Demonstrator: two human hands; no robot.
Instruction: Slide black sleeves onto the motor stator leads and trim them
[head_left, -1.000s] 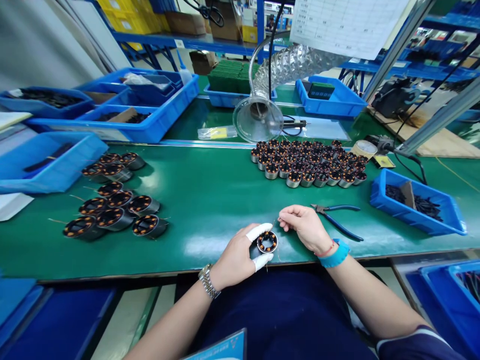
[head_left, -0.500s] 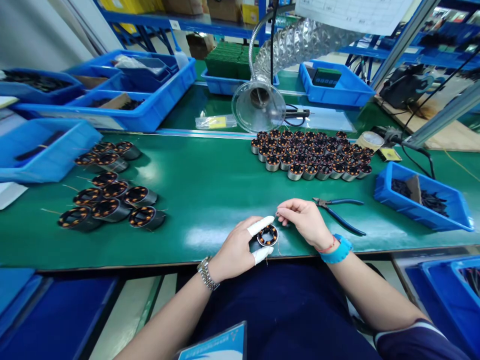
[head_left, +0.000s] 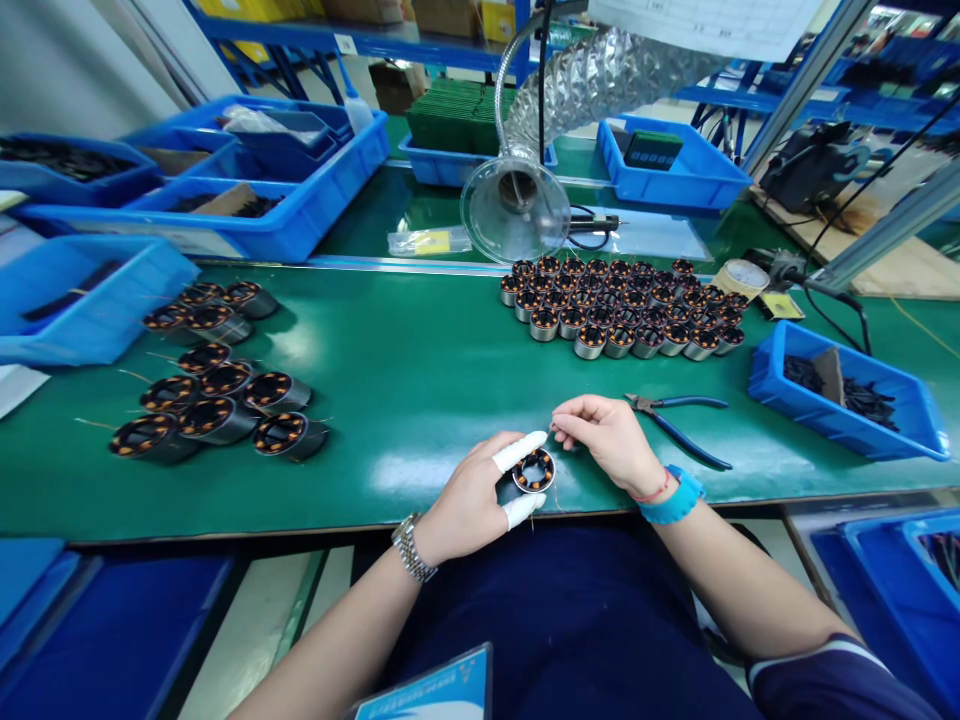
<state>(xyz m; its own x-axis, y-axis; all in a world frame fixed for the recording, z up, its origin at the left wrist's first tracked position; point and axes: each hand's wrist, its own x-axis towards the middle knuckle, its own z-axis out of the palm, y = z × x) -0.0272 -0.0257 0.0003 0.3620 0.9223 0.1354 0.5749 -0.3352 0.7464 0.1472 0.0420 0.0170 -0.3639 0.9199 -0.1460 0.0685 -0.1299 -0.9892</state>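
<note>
My left hand (head_left: 480, 490), with white covers on its thumb and index finger, grips a motor stator (head_left: 534, 471) near the bench's front edge. The stator is a metal ring with copper windings inside, and thin wires stick out of it. Just right of it, the fingertips of my right hand (head_left: 596, 435) are pinched on a fine wire end at the stator's upper right edge. Diagonal cutters (head_left: 686, 425) with blue handles lie to the right of that hand. Several loose stators (head_left: 217, 420) with wire ends stand at the left.
Rows of stators (head_left: 619, 305) stand at the back right, beside a tape roll (head_left: 742, 278). A blue bin (head_left: 847, 395) of black pieces is at the right. A clear fume hood (head_left: 517, 210) hangs over the back; blue trays (head_left: 300, 215) fill the back left.
Both hands keep nearly the same pose on the stator and wire. The view has shifted very slightly; nothing else has visibly moved.
</note>
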